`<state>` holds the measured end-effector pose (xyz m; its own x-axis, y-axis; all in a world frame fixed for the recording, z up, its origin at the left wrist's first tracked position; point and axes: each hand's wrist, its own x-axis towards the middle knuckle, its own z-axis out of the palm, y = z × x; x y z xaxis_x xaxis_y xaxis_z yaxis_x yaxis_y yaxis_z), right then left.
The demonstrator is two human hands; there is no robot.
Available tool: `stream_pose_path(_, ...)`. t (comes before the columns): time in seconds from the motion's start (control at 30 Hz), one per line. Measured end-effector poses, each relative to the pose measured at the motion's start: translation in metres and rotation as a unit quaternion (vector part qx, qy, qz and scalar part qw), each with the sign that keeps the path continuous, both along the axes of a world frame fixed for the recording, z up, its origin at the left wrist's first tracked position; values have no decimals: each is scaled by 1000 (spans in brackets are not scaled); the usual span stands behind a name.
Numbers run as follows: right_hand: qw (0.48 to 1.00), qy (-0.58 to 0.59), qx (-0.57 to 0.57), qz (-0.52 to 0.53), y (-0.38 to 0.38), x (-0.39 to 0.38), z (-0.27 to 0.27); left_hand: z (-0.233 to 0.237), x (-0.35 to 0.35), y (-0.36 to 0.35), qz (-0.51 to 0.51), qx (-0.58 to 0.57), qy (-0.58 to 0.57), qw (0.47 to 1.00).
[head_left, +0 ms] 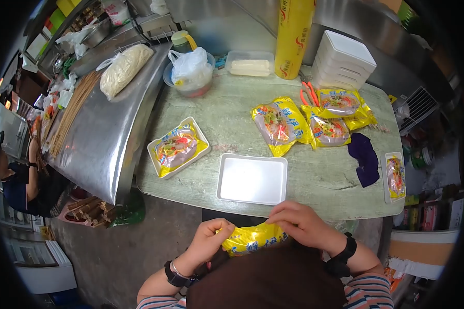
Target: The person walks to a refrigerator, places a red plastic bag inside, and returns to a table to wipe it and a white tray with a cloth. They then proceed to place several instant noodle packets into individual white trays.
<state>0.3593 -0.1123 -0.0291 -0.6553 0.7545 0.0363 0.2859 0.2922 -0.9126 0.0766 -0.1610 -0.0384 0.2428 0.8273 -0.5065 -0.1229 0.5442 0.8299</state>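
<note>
Between my two hands a yellow noodle packet (252,240) with blue lettering is held up by its top edge, close to my body. My left hand (210,239) pinches one corner, and my right hand (295,220) pinches the other. The lower part of the packet is hidden. Just past my hands lies a bare white tray (252,178). To its left, another white tray (201,154) bears a yellow noodle packet (176,149). Several more yellow packets (279,126) lie at the back right of the table.
Red-handled scissors or pliers (310,95) rest against stacked white trays (343,61). A dark purple cloth (364,159) lies near a small tray with a packet (395,176). Behind stand a tall yellow roll (294,38) and a bowl (197,87). Another person (23,175) is at far left.
</note>
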Motion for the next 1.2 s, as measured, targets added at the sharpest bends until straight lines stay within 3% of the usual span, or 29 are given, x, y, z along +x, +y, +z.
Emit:
stream_pose_path(0.07, 999, -22, -27, 30, -2, 1, -6, -15, 4, -4, 11, -16, -31, 999)
stream_pose_path(0.13, 996, -44, -50, 60, -5, -1, -5, -19, -1, -4, -2, -104, -71, 992)
stream_pose_path(0.17, 998, -30, 1, 51, -7, -4, -2, -26, -3, -6, -13, -108, -69, 992)
stream_pose_path(0.2, 998, -14, 52, 44, -9, -7, -1, -30, -4, -8, -14, -110, -69, 991)
stream_pose_path(0.3, 996, -22, 16, 80, -6, -4, -14, -21, -1, -5, -24, -41, -8, 999)
stream_pose_path(0.33, 996, -22, 17, 80, -5, -2, -16, -11, 1, -1, -30, 182, 158, 970)
stream_pose_path(0.37, 996, -19, -8, 90, -5, -1, -17, 0, 3, 2, -34, 392, 313, 865)
stream_pose_path(0.4, 994, -15, -33, 100, -4, -1, -18, 8, 1, 4, -35, 393, 316, 863)
stream_pose_path(0.47, 993, -32, -43, 102, -3, 1, -21, 17, -1, 6, -210, 452, 231, 836)
stream_pose_path(0.5, 991, -56, -56, 105, -3, 1, -21, 10, 1, -2, -219, 390, 211, 869)
stream_pose_path(0.53, 991, -56, -55, 106, -6, 0, -20, 5, 0, -8, -219, 391, 211, 869)
stream_pose_path(0.6, 999, -31, -35, -4, -15, -4, -17, 1, 0, -9, -176, 321, 197, 910)
stream_pose_path(0.67, 999, -48, -12, -13, -5, -5, 2, 14, -5, 0, -165, 321, 196, 912)
stream_pose_path(0.73, 997, -19, 72, -36, 15, -7, 23, 40, -9, 25, -135, 352, 233, 896)
stream_pose_path(0.8, 985, 14, 155, -72, 41, -12, 40, 65, -10, 59, -132, 442, 285, 840)
stream_pose_path(0.87, 969, 65, 196, -134, 64, -22, 43, 69, -7, 90, -91, 412, 258, 869)
stream_pose_path(0.93, 955, 55, 236, -168, 75, -24, 36, 43, -8, 120, -96, 427, 233, 869)
stream_pose_path(1.0, 979, -20, 116, -166, 80, -25, 19, 19, -10, 135, -102, 441, 207, 867)
stream_pose_path(1.07, 974, -38, 150, -168, 77, -27, -4, 7, -9, 134, -167, 346, 250, 889)
stream_pose_path(1.13, 949, -147, 240, -145, 72, -31, -13, 6, -2, 132, -172, 355, 264, 880)
stream_pose_path(1.2, 933, -154, 286, -155, 69, -34, -19, 5, 2, 129, -179, 406, 389, 808)
